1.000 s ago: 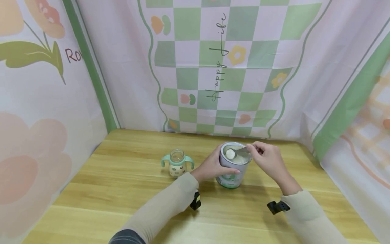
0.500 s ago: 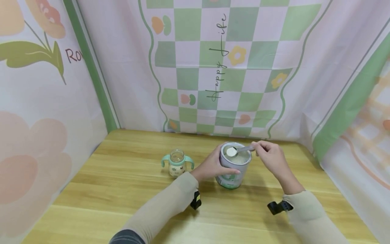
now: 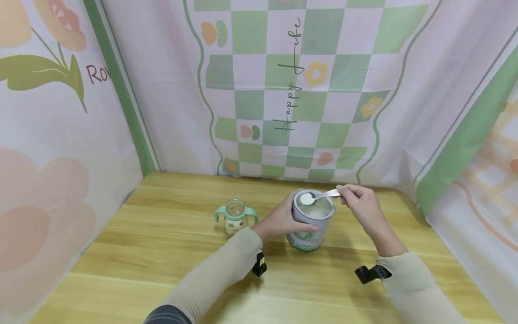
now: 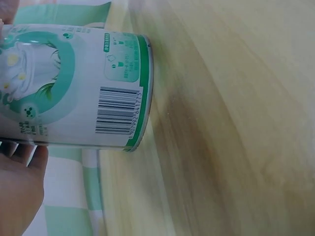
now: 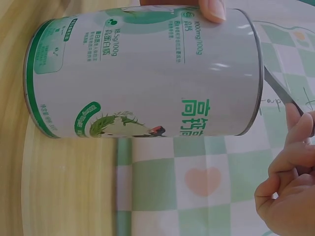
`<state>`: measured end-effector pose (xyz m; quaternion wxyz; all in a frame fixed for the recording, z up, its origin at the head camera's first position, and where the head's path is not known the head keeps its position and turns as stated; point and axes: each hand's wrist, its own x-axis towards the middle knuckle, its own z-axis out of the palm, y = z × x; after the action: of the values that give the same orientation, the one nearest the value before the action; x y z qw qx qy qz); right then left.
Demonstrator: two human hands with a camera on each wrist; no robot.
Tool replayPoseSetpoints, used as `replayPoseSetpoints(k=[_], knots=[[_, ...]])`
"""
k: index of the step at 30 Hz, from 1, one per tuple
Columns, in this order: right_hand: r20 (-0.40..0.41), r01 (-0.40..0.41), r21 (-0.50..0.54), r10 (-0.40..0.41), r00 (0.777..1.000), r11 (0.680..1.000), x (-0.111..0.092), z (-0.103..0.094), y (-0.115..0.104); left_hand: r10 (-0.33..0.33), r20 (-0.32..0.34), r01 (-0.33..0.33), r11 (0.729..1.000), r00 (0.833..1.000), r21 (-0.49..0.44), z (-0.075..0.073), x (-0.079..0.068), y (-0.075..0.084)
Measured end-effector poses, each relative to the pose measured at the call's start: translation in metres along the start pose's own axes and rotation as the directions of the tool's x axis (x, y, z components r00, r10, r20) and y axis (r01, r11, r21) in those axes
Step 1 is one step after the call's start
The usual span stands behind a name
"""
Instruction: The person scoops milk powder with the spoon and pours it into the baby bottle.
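Observation:
My left hand point(image 3: 283, 218) grips a white and green milk powder can point(image 3: 309, 240) round its side near the top, thumb across the front. The can stands without a lid, tilted a little in the head view, with pale powder point(image 3: 321, 209) inside. Between thumb and fingers, my right hand point(image 3: 362, 204) pinches the handle end of a metal spoon point(image 3: 328, 194). The spoon's bowl carries a heap of white powder over the can's mouth. In the left wrist view the can point(image 4: 83, 83) shows a barcode; in the right wrist view the spoon handle point(image 5: 280, 88) rises past the rim.
A small baby bottle point(image 3: 235, 220) with two mint-green handles stands uncapped left of the can, partly behind the left forearm. The wooden table point(image 3: 141, 252) ends at a checked cloth backdrop point(image 3: 291, 108), with printed cloth on both sides.
My right hand has moved slightly right and up, drawing the spoon's handle outward; its heap of powder now sits higher in the can's mouth. The left hand keeps its grip on the can.

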<state>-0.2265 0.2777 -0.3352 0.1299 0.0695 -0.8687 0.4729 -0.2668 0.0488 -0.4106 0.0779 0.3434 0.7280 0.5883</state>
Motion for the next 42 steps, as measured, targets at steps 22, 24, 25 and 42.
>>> replayPoseSetpoints(k=[22, 24, 25, 42], knots=[[0.0, 0.014, 0.088, -0.014, 1.0, 0.996, 0.003, 0.015, -0.018, -0.144, 0.012, 0.14, 0.972, 0.989, 0.187, -0.045, -0.02, 0.023], [0.004, 0.017, 0.092, -0.018, 1.0, 0.996, 0.005, 0.017, -0.019, -0.135, 0.003, 0.132, 0.969, 0.991, 0.21, -0.051, -0.023, 0.026], [0.006, 0.02, 0.094, -0.021, 1.0, 0.995, 0.005, 0.018, -0.02, -0.127, -0.002, 0.124, 0.967, 0.992, 0.22, -0.054, -0.024, 0.027], [0.057, 0.088, 0.082, -0.093, 0.994, 0.993, 0.011, 0.046, -0.038, -0.104, -0.105, 0.134, 0.934, 0.989, 0.332, -0.11, -0.056, 0.043]])
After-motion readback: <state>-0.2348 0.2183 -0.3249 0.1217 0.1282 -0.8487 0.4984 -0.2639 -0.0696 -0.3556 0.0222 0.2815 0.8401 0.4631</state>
